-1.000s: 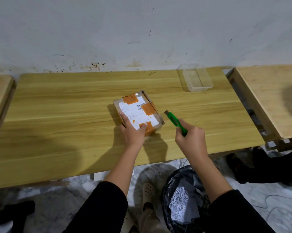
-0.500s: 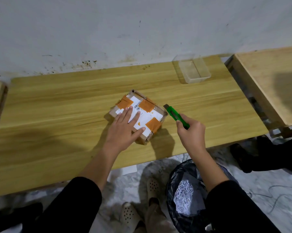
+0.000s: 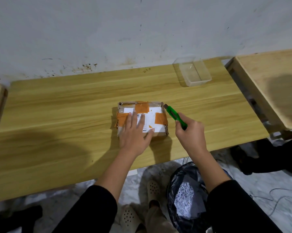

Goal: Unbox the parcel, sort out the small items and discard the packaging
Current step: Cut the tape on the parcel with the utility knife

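Two hands work over the wooden surface (image 3: 57,115). Left hand (image 3: 135,134): fingers straight and spread, palm pressed flat on top of the parcel (image 3: 156,116). Parcel: small cardboard box with a white label and orange tape patches, lying flat near mid-surface, taped shut. Green utility knife (image 3: 175,116): just beside the box's right edge, tip at the far right corner; blade contact cannot be told. Right hand (image 3: 190,134): fingers curled round the knife handle. Clear plastic container (image 3: 192,74): far right of the surface, by the wall. Black bin bag (image 3: 187,199): on the floor under the right forearm.
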Demonstrator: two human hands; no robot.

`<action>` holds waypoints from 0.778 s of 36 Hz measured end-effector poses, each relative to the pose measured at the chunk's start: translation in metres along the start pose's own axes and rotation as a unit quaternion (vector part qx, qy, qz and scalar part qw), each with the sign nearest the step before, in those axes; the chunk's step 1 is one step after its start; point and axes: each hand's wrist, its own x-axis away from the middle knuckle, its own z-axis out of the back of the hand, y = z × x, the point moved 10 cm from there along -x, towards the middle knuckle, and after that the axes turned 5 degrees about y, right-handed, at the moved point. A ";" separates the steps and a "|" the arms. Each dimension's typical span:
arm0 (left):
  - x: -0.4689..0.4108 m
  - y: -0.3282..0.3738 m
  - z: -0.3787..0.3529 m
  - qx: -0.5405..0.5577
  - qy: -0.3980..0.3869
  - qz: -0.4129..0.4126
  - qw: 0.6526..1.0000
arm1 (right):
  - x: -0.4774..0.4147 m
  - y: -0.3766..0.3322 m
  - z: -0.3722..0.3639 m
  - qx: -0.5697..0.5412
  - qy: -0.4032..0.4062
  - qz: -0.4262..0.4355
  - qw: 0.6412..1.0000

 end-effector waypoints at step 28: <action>-0.001 -0.001 -0.005 -0.021 0.037 0.063 0.997 | 0.013 -0.023 -0.018 0.192 -0.048 0.032 0.980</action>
